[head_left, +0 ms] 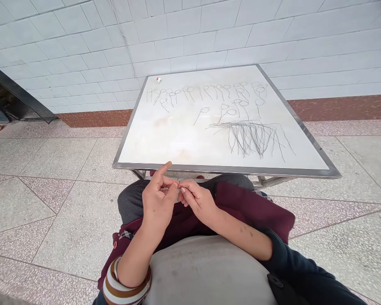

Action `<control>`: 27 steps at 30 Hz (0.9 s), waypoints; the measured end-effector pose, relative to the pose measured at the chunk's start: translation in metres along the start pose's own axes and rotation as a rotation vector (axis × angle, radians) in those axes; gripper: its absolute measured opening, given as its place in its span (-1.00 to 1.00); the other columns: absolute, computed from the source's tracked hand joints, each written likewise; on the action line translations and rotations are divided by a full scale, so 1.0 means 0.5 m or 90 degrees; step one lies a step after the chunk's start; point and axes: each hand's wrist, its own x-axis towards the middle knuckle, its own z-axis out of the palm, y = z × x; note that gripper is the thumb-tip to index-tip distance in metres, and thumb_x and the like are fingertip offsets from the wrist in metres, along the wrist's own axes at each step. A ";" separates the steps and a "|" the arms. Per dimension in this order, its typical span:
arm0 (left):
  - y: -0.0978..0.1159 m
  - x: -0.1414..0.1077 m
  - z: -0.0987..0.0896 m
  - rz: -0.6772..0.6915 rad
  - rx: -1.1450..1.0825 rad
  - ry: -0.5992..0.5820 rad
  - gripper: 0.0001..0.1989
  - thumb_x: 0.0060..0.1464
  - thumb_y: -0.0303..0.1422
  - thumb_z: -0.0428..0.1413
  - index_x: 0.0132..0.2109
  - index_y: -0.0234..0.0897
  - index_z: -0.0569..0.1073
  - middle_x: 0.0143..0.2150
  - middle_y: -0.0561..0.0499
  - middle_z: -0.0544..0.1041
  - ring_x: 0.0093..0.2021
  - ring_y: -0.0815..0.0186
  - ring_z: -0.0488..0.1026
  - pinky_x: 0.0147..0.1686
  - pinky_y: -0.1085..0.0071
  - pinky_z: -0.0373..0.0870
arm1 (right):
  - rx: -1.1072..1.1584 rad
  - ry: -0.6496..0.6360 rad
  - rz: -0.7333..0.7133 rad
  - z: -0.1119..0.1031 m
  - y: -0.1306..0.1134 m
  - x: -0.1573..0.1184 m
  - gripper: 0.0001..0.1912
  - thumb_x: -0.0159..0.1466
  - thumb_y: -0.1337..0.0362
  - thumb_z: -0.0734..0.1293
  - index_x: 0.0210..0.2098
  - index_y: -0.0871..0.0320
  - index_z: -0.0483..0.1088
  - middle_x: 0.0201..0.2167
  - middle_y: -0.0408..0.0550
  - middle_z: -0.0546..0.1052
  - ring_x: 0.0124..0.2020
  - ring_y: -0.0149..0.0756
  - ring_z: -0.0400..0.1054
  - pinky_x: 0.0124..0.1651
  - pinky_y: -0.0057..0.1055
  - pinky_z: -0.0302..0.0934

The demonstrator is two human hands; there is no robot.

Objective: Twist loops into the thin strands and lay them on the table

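My left hand and my right hand meet fingertip to fingertip over my lap, just in front of the table edge. Both are pinched closed, with the left index finger raised; whatever lies between the fingertips is too small to make out. On the white tabletop ahead, a bundle of thin dark wire-like strands is spread at the right. Farther back lie several separate strands with a loop at one end, such as a looped strand near the middle, mostly in a rough row.
The white table has a grey metal rim and stands near a tiled wall. A small white-and-red item sits at its far left corner. Maroon cloth covers part of my lap. Speckled floor surrounds me.
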 end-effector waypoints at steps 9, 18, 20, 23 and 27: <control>-0.012 0.004 -0.021 0.013 0.043 -0.046 -0.54 0.10 -0.41 0.12 0.17 -0.13 0.40 -0.39 0.11 0.52 -0.37 0.39 0.44 -0.27 0.46 0.42 | 0.038 -0.059 -0.004 -0.009 -0.001 0.003 -0.80 0.44 0.21 0.08 -0.14 0.07 0.29 -0.43 -0.17 0.47 -0.50 -0.45 0.37 -0.43 -0.50 0.34; -0.004 0.002 -0.033 0.022 0.001 0.040 -0.62 0.08 -0.44 0.13 0.07 -0.14 0.48 -0.42 0.14 0.47 -0.44 0.43 0.41 -0.25 0.45 0.43 | 0.078 -0.092 -0.016 -0.017 -0.010 0.002 -0.79 0.43 0.21 0.09 -0.21 0.09 0.31 -0.44 -0.16 0.47 -0.46 -0.44 0.38 -0.39 -0.48 0.35; -0.001 0.004 -0.043 0.026 -0.003 0.067 -0.62 0.07 -0.43 0.15 0.06 -0.15 0.49 -0.43 0.14 0.47 -0.44 0.44 0.41 -0.26 0.47 0.43 | 0.062 -0.110 -0.023 -0.022 -0.009 0.000 -0.79 0.43 0.23 0.09 -0.23 0.09 0.31 -0.44 -0.16 0.47 -0.44 -0.43 0.37 -0.33 -0.46 0.35; 0.003 0.006 -0.063 0.030 -0.015 0.103 -0.62 0.06 -0.42 0.16 0.06 -0.16 0.49 -0.42 0.14 0.46 -0.44 0.44 0.40 -0.28 0.48 0.42 | 0.041 -0.127 -0.032 -0.029 -0.003 -0.006 -0.79 0.44 0.25 0.08 -0.23 0.09 0.31 -0.44 -0.16 0.47 -0.40 -0.40 0.38 -0.26 -0.42 0.33; 0.000 0.010 -0.088 0.036 -0.018 0.146 -0.59 0.04 -0.41 0.18 0.07 -0.19 0.49 -0.41 0.12 0.47 -0.44 0.43 0.40 -0.26 0.45 0.42 | 0.021 -0.143 -0.033 -0.036 0.006 -0.013 -0.79 0.44 0.25 0.08 -0.23 0.09 0.31 -0.44 -0.16 0.47 -0.39 -0.39 0.38 -0.22 -0.41 0.30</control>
